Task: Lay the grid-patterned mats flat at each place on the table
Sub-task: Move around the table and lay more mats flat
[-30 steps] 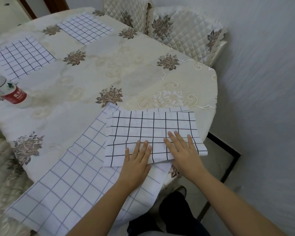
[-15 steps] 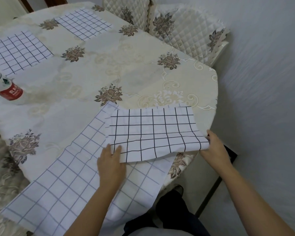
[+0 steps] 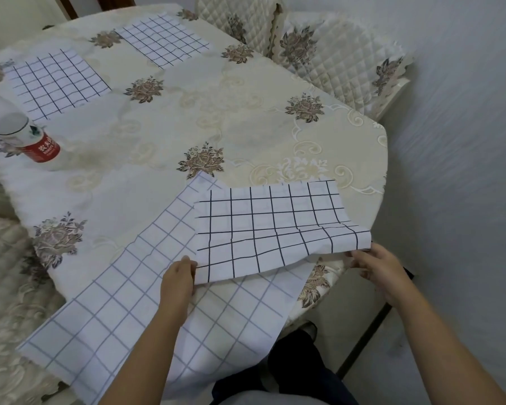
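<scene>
Soft even indoor light, faint shadows, no glare, wide-angle bending at edges, slight blur

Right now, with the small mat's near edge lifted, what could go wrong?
The small mat overlaps the large mat, which overhangs the table edge; dragging it might pull that one off. Its right corner, by the right hand, sits at the rim and may droop.

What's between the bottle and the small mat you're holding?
Head view: past the bottle, bare tablecloth, then a strip of big mat before the small mat.
</scene>
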{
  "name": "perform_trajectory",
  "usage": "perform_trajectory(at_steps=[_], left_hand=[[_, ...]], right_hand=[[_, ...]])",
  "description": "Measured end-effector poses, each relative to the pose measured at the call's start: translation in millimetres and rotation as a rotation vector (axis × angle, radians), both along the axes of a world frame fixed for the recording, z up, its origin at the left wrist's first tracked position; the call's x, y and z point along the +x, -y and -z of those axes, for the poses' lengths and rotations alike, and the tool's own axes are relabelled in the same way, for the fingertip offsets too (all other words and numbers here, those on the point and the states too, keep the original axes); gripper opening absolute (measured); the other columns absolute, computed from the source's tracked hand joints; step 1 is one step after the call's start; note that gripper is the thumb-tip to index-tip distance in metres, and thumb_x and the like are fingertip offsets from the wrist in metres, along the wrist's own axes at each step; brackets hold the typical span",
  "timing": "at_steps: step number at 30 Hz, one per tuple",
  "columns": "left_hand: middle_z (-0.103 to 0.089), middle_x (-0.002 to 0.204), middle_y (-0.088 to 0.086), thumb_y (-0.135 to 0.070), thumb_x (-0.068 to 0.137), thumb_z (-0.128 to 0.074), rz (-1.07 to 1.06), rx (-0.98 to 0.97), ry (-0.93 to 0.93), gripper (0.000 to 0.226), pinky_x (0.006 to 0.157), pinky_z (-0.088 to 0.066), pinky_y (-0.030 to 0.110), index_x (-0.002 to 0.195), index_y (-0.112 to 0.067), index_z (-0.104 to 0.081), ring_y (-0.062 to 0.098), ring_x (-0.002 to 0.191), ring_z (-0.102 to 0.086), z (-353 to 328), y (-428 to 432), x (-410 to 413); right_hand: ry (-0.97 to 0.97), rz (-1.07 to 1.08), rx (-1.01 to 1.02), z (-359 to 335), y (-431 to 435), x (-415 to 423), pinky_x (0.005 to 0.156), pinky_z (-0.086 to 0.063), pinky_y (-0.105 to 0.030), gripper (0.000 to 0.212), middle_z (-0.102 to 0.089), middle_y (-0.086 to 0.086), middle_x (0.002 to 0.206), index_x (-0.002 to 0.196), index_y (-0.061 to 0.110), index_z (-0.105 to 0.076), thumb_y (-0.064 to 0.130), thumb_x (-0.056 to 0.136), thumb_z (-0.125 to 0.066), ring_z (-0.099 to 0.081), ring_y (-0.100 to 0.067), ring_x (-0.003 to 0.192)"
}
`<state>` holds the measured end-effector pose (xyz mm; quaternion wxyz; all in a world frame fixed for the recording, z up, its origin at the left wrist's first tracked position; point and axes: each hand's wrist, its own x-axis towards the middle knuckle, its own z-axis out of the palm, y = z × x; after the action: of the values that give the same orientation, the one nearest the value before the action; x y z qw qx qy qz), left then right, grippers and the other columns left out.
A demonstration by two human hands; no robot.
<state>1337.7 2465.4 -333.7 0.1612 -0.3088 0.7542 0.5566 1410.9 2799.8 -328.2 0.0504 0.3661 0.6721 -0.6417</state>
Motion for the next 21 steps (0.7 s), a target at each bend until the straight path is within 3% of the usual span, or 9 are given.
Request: perform_trajectory(at_steps=[3, 6, 10, 18, 21], left_hand=[[-0.059, 0.082, 0.009, -0.027, 0.097, -0.045, 0.008, 0.104, 0.067, 0.025, 0.053, -0.037, 0.027, 0.087, -0.008, -0.058, 0.018, 0.064, -0.054, -5.1, 3.0, 0.3], [-0.064, 0.088, 0.017, -0.019, 0.093, -0.055, 0.072, 0.143, 0.101, 0.017, 0.052, -0.038, 0.025, 0.101, -0.005, -0.057, 0.017, 0.067, -0.058, -5.5, 8.1, 3.4], [-0.062, 0.076, 0.011, -0.011, 0.09, -0.058, 0.106, 0.177, 0.143, 0.022, 0.043, -0.039, 0.018, 0.111, -0.003, -0.054, 0.014, 0.058, -0.053, -6.5, 11.8, 5.9], [-0.065, 0.076, 0.012, -0.005, 0.09, -0.056, 0.145, 0.085, 0.088, 0.018, 0.052, -0.04, 0.022, 0.108, -0.002, -0.056, 0.014, 0.059, -0.052, -4.0, 16.4, 7.3], [-0.064, 0.074, 0.014, -0.001, 0.09, -0.054, 0.151, 0.059, 0.064, 0.014, 0.045, -0.041, 0.019, 0.104, 0.0, -0.054, 0.015, 0.057, -0.052, -3.1, 15.6, 11.0]], right_hand=[[0.012, -0.046, -0.012, -2.0, -2.3, 2.9, 0.06, -0.035, -0.024, 0.01, -0.065, -0.002, 0.085, 0.088, 0.016, -0.061, 0.008, 0.089, -0.055, -0.055, -0.013, 0.068], [0.027, -0.045, 0.003, -1.4, -3.8, 6.1, 0.061, -0.036, -0.025, 0.008, -0.064, -0.006, 0.076, 0.088, 0.014, -0.062, 0.013, 0.09, -0.055, -0.056, -0.016, 0.068], [0.033, -0.043, 0.053, 2.3, -2.7, 8.9, 0.059, -0.036, -0.024, 0.013, -0.063, -0.006, 0.071, 0.087, 0.011, -0.063, 0.015, 0.093, -0.052, -0.056, -0.015, 0.064], [0.08, -0.025, 0.146, 2.2, -2.1, 9.2, 0.054, -0.038, -0.025, 0.022, -0.062, -0.008, 0.064, 0.072, 0.01, -0.059, 0.019, 0.092, -0.055, -0.051, -0.015, 0.055], [0.119, -0.002, 0.166, 4.3, -1.0, 7.5, 0.05, -0.037, -0.024, 0.029, -0.059, -0.009, 0.058, 0.063, 0.01, -0.054, 0.02, 0.089, -0.06, -0.048, -0.016, 0.05]])
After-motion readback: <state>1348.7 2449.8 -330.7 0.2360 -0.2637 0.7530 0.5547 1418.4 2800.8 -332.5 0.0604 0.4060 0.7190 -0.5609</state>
